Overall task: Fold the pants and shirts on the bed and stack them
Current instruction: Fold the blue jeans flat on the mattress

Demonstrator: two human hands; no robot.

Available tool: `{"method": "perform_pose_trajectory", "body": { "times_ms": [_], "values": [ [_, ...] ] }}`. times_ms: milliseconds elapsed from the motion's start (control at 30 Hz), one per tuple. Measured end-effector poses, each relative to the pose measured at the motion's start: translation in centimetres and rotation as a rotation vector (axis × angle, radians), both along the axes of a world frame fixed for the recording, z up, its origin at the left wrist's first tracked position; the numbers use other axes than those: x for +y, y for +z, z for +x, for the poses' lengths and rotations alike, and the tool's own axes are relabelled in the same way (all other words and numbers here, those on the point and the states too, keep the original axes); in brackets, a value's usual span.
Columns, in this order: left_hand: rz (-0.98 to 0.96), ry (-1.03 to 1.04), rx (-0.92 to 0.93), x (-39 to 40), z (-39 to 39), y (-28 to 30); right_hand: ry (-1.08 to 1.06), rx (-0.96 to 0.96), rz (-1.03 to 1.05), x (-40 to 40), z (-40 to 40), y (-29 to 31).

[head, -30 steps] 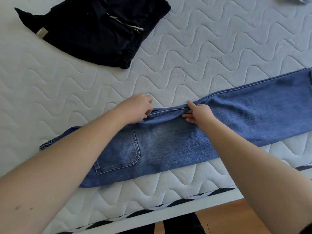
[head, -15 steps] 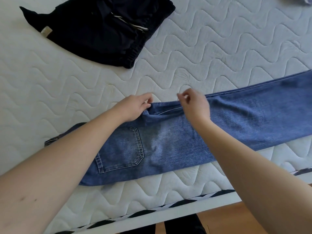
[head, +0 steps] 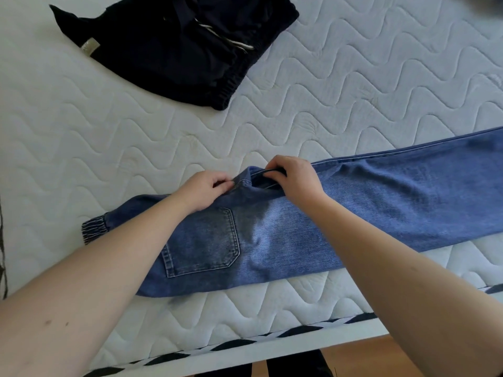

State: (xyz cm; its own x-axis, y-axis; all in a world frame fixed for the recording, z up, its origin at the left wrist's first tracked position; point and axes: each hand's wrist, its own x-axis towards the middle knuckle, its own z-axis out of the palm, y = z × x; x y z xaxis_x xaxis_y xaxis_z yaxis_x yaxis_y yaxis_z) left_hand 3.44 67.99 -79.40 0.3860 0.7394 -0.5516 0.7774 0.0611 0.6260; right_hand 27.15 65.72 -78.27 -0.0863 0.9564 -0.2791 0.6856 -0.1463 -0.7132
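Note:
Blue jeans [head: 381,208] lie folded lengthwise across the near part of the white quilted mattress [head: 340,99], waistband at the left, legs running off the right edge of view. A back pocket faces up. My left hand [head: 202,190] pinches the far edge of the jeans at the crotch seam. My right hand [head: 292,176] grips the same far edge just to the right, fingers curled over the fabric. A black folded garment [head: 174,42] with a white drawstring lies at the far left.
The mattress's near edge carries a black-and-white trim [head: 245,341], with wooden floor [head: 362,355] below it. A blurred grey item [head: 490,4] shows at the top right corner.
My right hand lifted off the jeans, then came back down and gripped the far edge at the crotch. The left hand kept its pinch. The view shifted slightly.

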Motion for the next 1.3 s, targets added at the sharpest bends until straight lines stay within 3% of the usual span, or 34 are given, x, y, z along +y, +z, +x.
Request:
{"method": "perform_pose_trajectory", "body": {
  "times_ms": [233,533,800,1033,1300],
  "values": [
    [0.125,0.048,0.046,0.1,-0.5,-1.1,-0.022,0.005,-0.032,0.7,0.1,-0.2],
    [0.139,-0.032,0.085,0.6,-1.3,-1.4,-0.041,0.037,-0.061,0.7,0.4,-0.4],
    [0.330,-0.178,0.204,-0.1,-2.1,-0.8,-0.058,0.050,-0.089,0.5,0.3,-0.5],
    [0.228,-0.089,0.247,0.2,-3.3,-1.3,-0.063,0.026,-0.100,0.5,0.6,-0.5],
    [0.162,-0.029,0.114,-0.7,-4.8,-1.5,-0.149,-0.067,-0.121,1.8,0.8,-0.8]
  ]
}}
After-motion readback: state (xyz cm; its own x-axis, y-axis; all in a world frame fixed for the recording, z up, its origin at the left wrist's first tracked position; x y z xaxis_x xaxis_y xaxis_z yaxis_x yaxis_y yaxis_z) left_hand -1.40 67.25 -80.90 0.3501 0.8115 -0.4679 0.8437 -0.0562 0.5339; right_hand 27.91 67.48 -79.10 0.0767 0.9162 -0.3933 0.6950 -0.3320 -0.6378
